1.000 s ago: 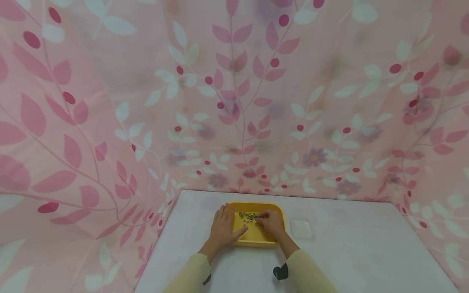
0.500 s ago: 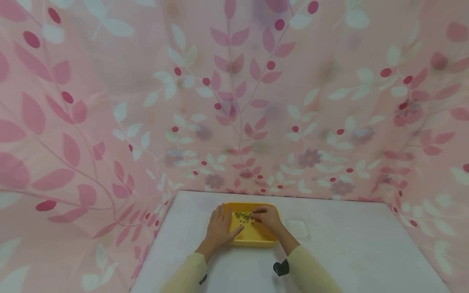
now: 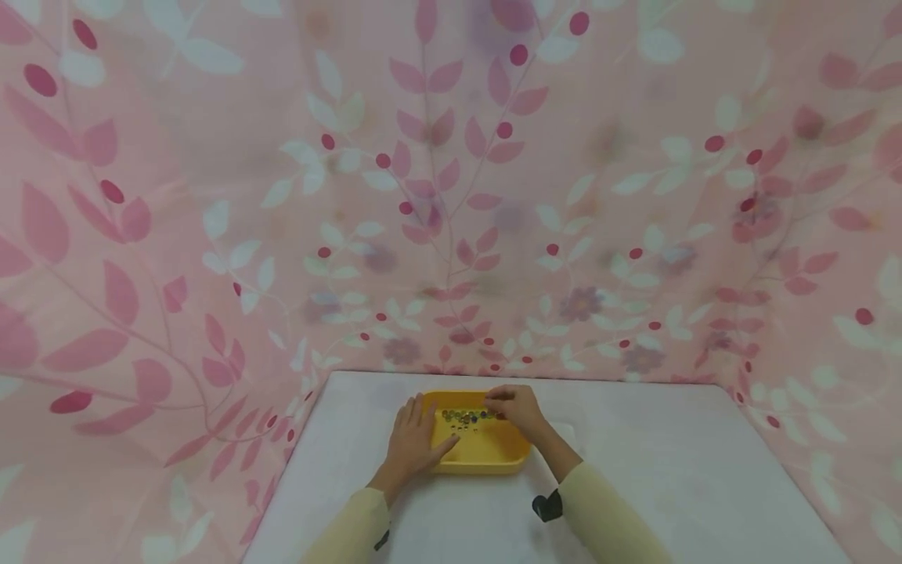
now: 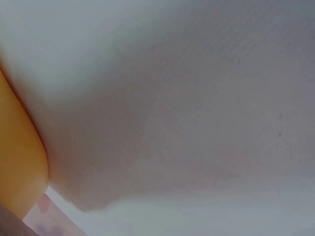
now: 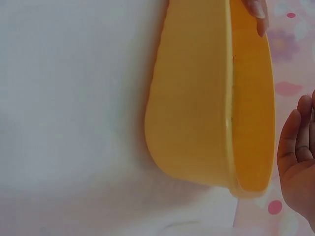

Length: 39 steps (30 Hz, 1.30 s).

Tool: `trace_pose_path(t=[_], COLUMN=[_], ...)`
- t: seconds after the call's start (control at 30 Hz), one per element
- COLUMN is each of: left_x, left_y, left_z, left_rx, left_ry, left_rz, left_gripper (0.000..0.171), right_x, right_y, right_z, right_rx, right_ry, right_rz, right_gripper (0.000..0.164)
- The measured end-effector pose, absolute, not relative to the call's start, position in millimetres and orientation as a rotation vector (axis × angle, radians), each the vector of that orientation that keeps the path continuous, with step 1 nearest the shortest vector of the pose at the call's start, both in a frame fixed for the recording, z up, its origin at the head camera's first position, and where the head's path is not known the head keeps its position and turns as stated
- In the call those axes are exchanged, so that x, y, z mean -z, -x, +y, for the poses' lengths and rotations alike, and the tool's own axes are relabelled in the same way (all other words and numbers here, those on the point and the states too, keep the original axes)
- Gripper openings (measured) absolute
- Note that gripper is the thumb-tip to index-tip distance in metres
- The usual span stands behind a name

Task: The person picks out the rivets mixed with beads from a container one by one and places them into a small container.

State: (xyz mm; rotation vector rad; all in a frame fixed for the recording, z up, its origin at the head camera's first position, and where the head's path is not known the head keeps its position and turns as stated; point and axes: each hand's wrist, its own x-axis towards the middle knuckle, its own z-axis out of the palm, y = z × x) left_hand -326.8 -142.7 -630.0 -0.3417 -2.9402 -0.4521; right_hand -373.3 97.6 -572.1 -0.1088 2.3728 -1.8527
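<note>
The left hand [image 3: 411, 442] spreads over the yellow tray's [image 3: 479, 468] left rim — likely light, stiff. Inside, small glassy beads [image 3: 465, 418] look hard, slippery — best pinched across the middle. The right hand [image 3: 519, 409] bends above; whether it pinches one, I cannot tell.

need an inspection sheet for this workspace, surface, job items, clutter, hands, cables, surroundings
Surface: white-covered table
Job's things: yellow tray holding small glassy pieces, mostly toward its far side
Clutter: pale translucent item right of the tray, partly hidden
Grippers: left hand spread at the tray's left rim; right hand above the tray's right side, fingers bent, any hold unclear
Cables: nothing seen
Surroundings: pink floral cloth behind and beside the table
</note>
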Motion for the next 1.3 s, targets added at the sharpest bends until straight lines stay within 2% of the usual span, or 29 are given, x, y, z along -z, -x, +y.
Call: trace_pose_path(t=[0.37, 0.9, 1.1, 1.3], left_x=[636, 633, 628, 627], left_y=[323, 319, 320, 323], left_z=[-147, -145, -145, -144], left_rx=[0.489, 0.486, 0.455, 0.468], left_ry=[0.353, 0.348, 0.341, 0.352], left_rz=[-2.89, -2.927, -2.904, -2.901], left_gripper=[0.092, 0.093, 0.091, 0.092], right_x=[570, 554, 547, 542], right_y=[383, 381, 383, 383], right_z=[120, 175, 200, 223], right_rx=[1.877, 1.783, 1.81, 1.832], right_ry=[-0.035, -0.153, -0.105, -0.124], right_rz=[2.356, 2.459, 2.476, 2.504], right_gripper=[0.021, 0.036, 0.037, 0.047])
